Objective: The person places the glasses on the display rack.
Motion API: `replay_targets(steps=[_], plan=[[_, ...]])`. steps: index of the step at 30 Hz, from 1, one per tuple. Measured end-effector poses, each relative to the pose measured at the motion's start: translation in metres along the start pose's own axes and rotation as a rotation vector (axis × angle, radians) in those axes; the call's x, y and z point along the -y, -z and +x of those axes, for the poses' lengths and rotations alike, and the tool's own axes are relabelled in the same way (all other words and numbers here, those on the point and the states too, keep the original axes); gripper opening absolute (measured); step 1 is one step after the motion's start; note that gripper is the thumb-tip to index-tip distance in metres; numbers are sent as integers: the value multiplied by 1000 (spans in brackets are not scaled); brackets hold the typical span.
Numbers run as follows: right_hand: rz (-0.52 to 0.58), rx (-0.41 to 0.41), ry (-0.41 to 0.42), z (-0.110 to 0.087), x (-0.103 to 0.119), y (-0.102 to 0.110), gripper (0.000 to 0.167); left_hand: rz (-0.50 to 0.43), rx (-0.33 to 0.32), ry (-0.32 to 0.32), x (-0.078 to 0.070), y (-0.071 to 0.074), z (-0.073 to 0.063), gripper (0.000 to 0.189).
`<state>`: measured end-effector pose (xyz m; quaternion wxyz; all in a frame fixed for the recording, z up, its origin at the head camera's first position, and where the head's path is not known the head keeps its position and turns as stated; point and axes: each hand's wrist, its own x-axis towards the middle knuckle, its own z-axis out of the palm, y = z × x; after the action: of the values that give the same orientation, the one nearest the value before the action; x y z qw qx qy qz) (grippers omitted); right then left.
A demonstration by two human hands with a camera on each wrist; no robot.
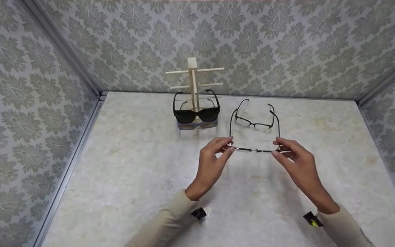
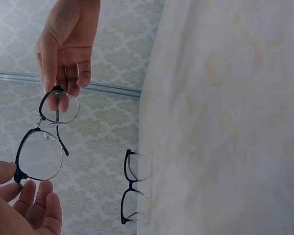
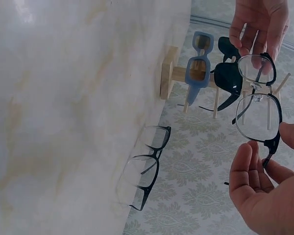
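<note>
Both hands hold one pair of eyeglasses (image 1: 264, 151) with black brows and clear lenses, raised above the table with the temples unfolded and pointing away. My left hand (image 1: 213, 161) pinches the left hinge corner between thumb and fingers. At the opposite corner, my right hand (image 1: 297, 161) pinches the frame the same way. In the right wrist view, the clear lens (image 3: 257, 117) and the nose pads show between the two hands. Just beyond, a second pair of black half-rim eyeglasses (image 1: 254, 124) lies on the table with its temples open.
A wooden display rack (image 1: 192, 63) stands at the back, its upper pegs bare. Black sunglasses (image 1: 197, 115) hang on it, with blue-framed sunglasses (image 1: 197, 126) below. Patterned walls (image 1: 252, 41) enclose the marble-look table (image 1: 132, 164) at the back and sides.
</note>
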<state>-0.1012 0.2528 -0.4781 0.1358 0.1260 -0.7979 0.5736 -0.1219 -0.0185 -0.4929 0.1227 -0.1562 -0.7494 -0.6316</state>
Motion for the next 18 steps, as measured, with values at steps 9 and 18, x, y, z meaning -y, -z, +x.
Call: replay_targets(steps=[9, 18], plan=[[20, -2, 28, 7, 9, -6, 48, -4, -33, -67, -11, 10, 2, 31], [39, 20, 48, 13, 15, -12, 49, -6, -70, -74, -17, 20, 2, 32]])
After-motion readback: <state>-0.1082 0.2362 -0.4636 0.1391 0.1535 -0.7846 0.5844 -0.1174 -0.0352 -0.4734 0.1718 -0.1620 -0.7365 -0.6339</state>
